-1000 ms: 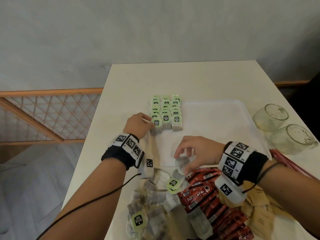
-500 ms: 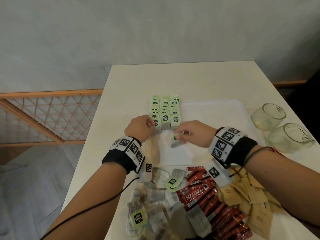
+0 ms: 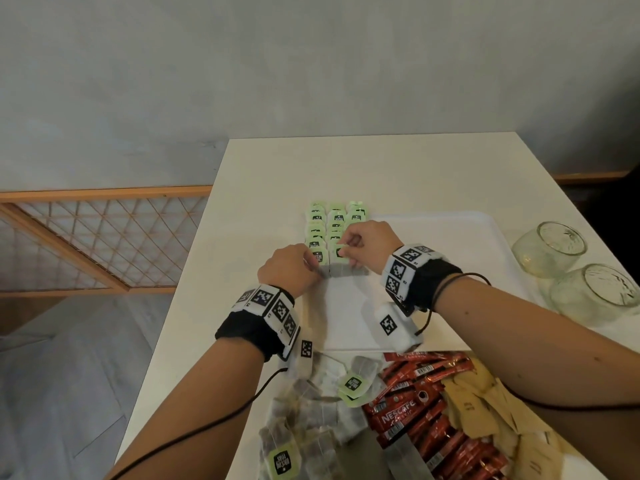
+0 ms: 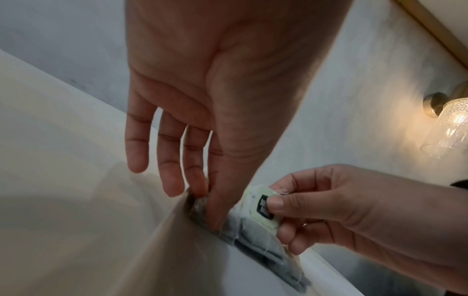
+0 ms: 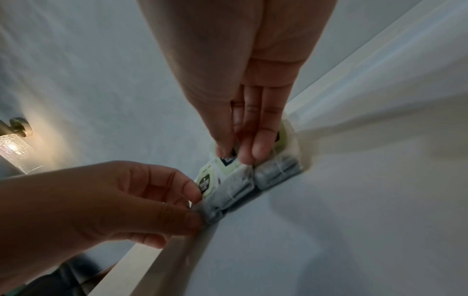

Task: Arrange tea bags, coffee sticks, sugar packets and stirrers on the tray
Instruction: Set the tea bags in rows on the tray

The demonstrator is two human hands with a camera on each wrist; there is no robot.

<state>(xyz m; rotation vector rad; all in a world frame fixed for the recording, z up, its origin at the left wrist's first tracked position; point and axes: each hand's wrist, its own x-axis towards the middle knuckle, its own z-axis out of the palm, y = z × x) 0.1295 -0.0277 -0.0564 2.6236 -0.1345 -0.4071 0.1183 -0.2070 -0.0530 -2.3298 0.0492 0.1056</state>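
Observation:
A white tray lies on the table. Three columns of green-tagged tea bags fill its far left corner. My right hand pinches the green tag of a tea bag at the near end of the middle column; the right wrist view shows my thumb and fingers on it. My left hand pinches the nearest tea bag of the left column against the tray's edge. Loose tea bags, red coffee sticks and brown sugar packets are heaped near me.
Two glass cups lie right of the tray. The table reaches back to a grey wall. A wooden lattice rail runs beyond the table's left edge. A lit wall lamp shows in the wrist views.
My right hand lifted a tea bag from the near pile and carried it forward to the near end of the rows. My left hand stayed at the left column.

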